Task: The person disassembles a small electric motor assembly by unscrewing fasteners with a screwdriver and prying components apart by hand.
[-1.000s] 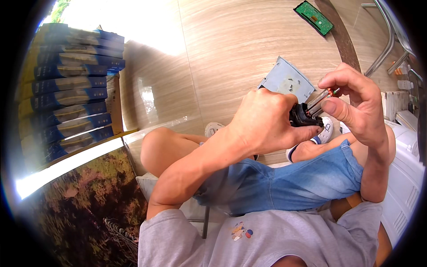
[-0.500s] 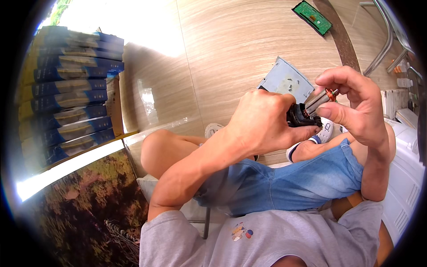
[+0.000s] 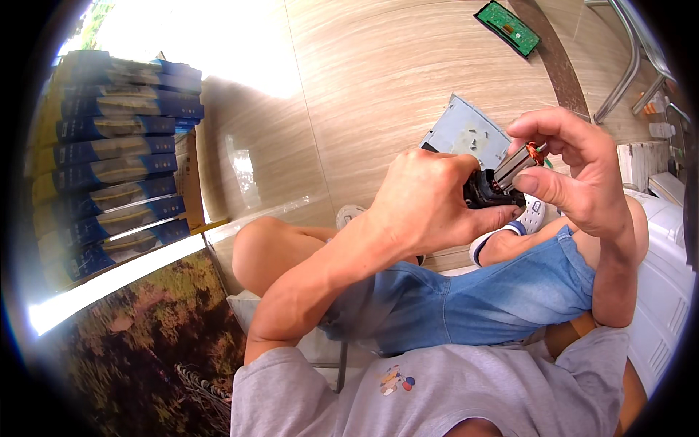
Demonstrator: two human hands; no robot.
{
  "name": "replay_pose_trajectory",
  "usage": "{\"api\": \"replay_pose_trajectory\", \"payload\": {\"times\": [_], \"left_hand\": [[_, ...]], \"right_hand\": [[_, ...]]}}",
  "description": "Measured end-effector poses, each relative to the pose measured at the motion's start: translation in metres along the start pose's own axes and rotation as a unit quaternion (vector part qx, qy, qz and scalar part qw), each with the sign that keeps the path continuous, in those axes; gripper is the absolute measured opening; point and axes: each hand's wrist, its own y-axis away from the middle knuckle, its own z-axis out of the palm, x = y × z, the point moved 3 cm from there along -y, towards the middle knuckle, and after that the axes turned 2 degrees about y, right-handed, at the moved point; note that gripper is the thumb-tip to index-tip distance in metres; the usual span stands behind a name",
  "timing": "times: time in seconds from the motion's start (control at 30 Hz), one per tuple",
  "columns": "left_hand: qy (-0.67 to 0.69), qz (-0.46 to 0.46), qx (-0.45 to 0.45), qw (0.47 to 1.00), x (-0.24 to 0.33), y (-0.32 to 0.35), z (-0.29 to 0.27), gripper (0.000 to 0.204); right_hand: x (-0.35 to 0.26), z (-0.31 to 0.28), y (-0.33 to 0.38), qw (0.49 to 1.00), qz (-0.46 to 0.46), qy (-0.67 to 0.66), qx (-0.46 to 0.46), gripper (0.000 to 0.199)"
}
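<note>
My left hand (image 3: 429,200) is closed around a small black motor housing (image 3: 484,191), held above my knees. My right hand (image 3: 575,171) pinches the metal rotor with copper windings (image 3: 518,162) that sticks out of the housing, thumb below and fingers above. Both hands meet over my blue denim shorts (image 3: 473,302). Most of the black housing is hidden by my left fingers.
A grey metal drive case (image 3: 462,132) lies on the wood-look floor beyond my hands. A green circuit board (image 3: 508,26) lies farther away. Stacked blue and yellow boxes (image 3: 116,160) stand at left. Metal chair legs (image 3: 630,65) and white appliances (image 3: 662,277) are at right.
My right hand has lifted slightly and drawn the rotor a little farther out of the black housing. The left hand has stayed in place.
</note>
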Motion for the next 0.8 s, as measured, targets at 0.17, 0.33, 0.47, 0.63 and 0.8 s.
{"api": "replay_pose_trajectory", "payload": {"times": [0.17, 0.33, 0.47, 0.63, 0.8], "left_hand": [[0.005, -0.01, -0.001, 1.0, -0.0009, -0.0011, 0.0014, 0.041], [0.013, 0.0, 0.0, 1.0, 0.0017, -0.0005, 0.0003, 0.043], [0.021, -0.001, 0.007, 1.0, 0.0022, -0.0008, 0.0009, 0.045], [0.031, -0.015, -0.01, 0.999, 0.0026, -0.0015, 0.0008, 0.045], [0.056, -0.004, -0.002, 0.998, 0.0035, -0.0015, 0.0009, 0.047]], "right_hand": [[-0.0052, 0.0031, 0.0005, 0.997, -0.007, -0.074, 0.023, 0.053], [-0.0023, -0.0004, 0.0, 1.0, 0.01, 0.014, 0.007, 0.05], [-0.002, 0.0011, -0.0003, 0.999, -0.012, -0.04, 0.025, 0.049], [-0.0009, -0.0021, -0.0003, 1.0, -0.01, -0.001, -0.008, 0.05], [0.0018, 0.0024, -0.0021, 0.998, -0.035, -0.011, 0.049, 0.04]]}}
